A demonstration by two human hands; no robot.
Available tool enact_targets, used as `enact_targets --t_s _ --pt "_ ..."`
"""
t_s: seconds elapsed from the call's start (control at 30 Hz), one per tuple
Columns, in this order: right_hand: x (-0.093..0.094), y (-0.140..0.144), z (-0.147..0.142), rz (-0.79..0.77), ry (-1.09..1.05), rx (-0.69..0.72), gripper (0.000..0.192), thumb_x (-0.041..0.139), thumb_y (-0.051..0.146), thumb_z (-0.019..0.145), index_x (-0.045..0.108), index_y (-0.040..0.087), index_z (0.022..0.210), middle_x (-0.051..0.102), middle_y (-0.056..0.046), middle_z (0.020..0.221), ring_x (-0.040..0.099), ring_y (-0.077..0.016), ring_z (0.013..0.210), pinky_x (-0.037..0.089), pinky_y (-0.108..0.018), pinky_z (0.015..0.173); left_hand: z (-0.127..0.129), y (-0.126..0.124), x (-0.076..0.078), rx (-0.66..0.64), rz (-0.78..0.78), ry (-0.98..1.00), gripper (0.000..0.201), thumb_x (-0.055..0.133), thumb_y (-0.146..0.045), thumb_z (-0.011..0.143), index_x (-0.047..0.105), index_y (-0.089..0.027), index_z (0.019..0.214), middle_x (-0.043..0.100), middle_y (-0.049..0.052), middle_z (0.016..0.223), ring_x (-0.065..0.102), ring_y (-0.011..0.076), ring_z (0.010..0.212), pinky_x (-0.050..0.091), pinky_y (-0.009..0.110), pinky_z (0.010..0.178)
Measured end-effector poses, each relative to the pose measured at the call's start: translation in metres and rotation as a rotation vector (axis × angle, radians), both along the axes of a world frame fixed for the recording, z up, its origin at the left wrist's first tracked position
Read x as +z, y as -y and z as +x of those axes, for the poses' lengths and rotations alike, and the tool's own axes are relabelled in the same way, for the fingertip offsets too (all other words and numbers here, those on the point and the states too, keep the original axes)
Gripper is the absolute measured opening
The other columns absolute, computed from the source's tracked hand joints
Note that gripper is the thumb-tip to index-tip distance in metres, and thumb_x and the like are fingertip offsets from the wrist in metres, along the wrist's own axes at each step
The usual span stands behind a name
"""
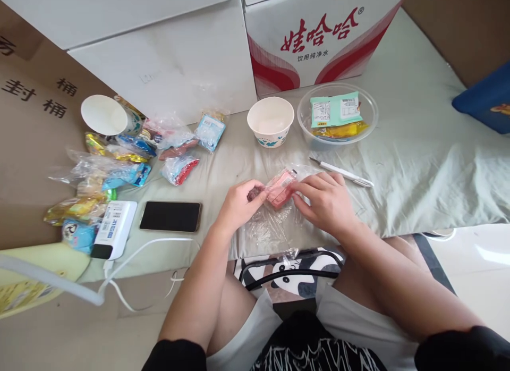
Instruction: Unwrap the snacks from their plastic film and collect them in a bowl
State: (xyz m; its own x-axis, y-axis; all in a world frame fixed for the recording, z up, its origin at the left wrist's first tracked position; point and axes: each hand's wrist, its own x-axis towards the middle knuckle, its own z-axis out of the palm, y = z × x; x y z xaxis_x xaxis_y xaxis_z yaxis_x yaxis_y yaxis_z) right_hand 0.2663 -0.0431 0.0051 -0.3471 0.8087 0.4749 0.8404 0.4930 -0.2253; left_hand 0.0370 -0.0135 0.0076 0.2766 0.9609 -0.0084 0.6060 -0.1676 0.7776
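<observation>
A small pink packet [281, 189] in clear plastic lies between my two hands, near the front edge of the cloth-covered surface. My left hand [241, 203] pinches its left side with thumb and fingers. On the other side, the fingers of my right hand [324, 201] are closed on its right end. Loose clear plastic film [274, 227] spreads below the packet toward my lap. Just beyond my right hand lies a white pen-shaped tool [342, 173] with a thin dark tip. A paper cup [271, 121] stands upright behind the packet.
A clear plastic bowl [338, 134] holds several snack packets. At left are a phone [170, 216], a white cabled device [115, 230], a tilted paper cup [104, 115] and a pile of wrapped packets [123, 171]. White cartons [167, 68] wall off the back.
</observation>
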Motion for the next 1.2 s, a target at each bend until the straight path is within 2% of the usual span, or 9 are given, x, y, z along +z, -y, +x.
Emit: enact_targets --t_s 0.1,0.2,0.37,0.5,0.6,0.77,0.93,1.07,1.2 --pt "-0.001 0.004 -0.006 -0.059 -0.003 0.029 0.016 0.061 0.032 0.096 0.072 0.024 0.104 0.076 -0.007 0.106 0.064 -0.0251 0.091 0.041 -0.041 0.083 0.003 0.003 0.004 0.046 -0.039 0.025 0.019 0.06 -0.035 0.09 0.065 -0.02 0.08 0.065 0.001 0.072 0.058 0.0145 0.065 0.043 0.026 0.064" --pt "-0.003 0.009 -0.013 -0.12 -0.021 0.056 0.027 0.063 0.042 0.095 0.068 0.022 0.113 0.074 -0.011 0.118 0.065 -0.0278 0.1 0.043 -0.043 0.088 0.006 0.003 0.006 0.129 -0.245 0.157 0.027 0.057 -0.041 0.092 0.058 -0.021 0.075 0.055 -0.003 0.057 0.053 0.0128 0.053 0.04 0.024 0.054" --pt "-0.005 0.012 -0.019 -0.199 -0.073 0.049 0.047 0.069 0.049 0.088 0.058 0.021 0.125 0.07 -0.016 0.124 0.065 -0.0335 0.11 0.046 -0.049 0.097 0.014 0.0 0.011 0.217 -0.6 0.547 0.032 0.07 -0.048 0.08 0.055 -0.02 0.073 0.055 -0.004 0.061 0.05 0.0087 0.044 0.026 0.02 0.039" --pt "-0.007 0.006 -0.011 -0.228 -0.181 0.061 0.05 0.072 0.043 0.085 0.055 0.019 0.126 0.07 -0.016 0.121 0.066 -0.0331 0.113 0.049 -0.051 0.101 0.022 -0.003 0.012 0.178 -0.743 0.701 0.037 0.075 -0.05 0.073 0.054 -0.019 0.073 0.054 -0.004 0.057 0.048 0.0074 0.039 0.018 0.019 0.035" --pt "-0.005 -0.001 0.0 -0.33 -0.297 0.078 0.04 0.069 0.036 0.087 0.059 0.022 0.122 0.072 -0.012 0.115 0.069 -0.0297 0.107 0.054 -0.046 0.092 0.028 -0.005 0.011 0.208 -0.716 0.748 0.037 0.077 -0.045 0.07 0.052 -0.019 0.071 0.058 -0.004 0.059 0.043 0.005 0.038 0.018 0.017 0.035" --pt "-0.001 -0.013 0.014 -0.421 -0.534 0.115 0.032 0.065 0.043 0.093 0.066 0.023 0.118 0.075 -0.009 0.112 0.072 -0.0262 0.103 0.058 -0.041 0.088 0.031 -0.011 0.012 0.432 -0.59 0.81 0.028 0.069 -0.036 0.07 0.047 -0.019 0.067 0.061 -0.003 0.061 0.034 0.0027 0.038 0.016 0.017 0.035" --pt "0.0 -0.016 0.014 -0.309 -0.791 -0.014 0.029 0.054 0.045 0.101 0.069 0.024 0.113 0.077 -0.01 0.11 0.074 -0.0267 0.103 0.059 -0.046 0.093 0.031 -0.015 0.014 0.604 -0.538 0.849 0.021 0.062 -0.031 0.07 0.045 -0.02 0.063 0.052 -0.005 0.054 0.032 0.004 0.038 0.017 0.019 0.034" --pt "0.006 -0.025 0.024 -0.123 -0.815 -0.12 0.047 0.034 0.053 0.106 0.072 0.026 0.114 0.074 -0.012 0.115 0.071 -0.0304 0.112 0.059 -0.05 0.092 0.031 -0.013 0.012 0.56 -0.535 0.851 0.02 0.062 -0.032 0.068 0.046 -0.02 0.062 0.053 -0.004 0.053 0.029 0.0032 0.036 0.014 0.019 0.034" --pt "0.018 -0.054 0.046 -0.112 -0.669 -0.081 0.046 0.048 0.063 0.099 0.072 0.028 0.115 0.072 -0.012 0.112 0.069 -0.0345 0.114 0.059 -0.05 0.085 0.031 -0.011 0.009 0.514 -0.531 0.838 0.021 0.064 -0.031 0.067 0.047 -0.019 0.064 0.056 -0.004 0.056 0.029 0.0022 0.036 0.013 0.018 0.036"
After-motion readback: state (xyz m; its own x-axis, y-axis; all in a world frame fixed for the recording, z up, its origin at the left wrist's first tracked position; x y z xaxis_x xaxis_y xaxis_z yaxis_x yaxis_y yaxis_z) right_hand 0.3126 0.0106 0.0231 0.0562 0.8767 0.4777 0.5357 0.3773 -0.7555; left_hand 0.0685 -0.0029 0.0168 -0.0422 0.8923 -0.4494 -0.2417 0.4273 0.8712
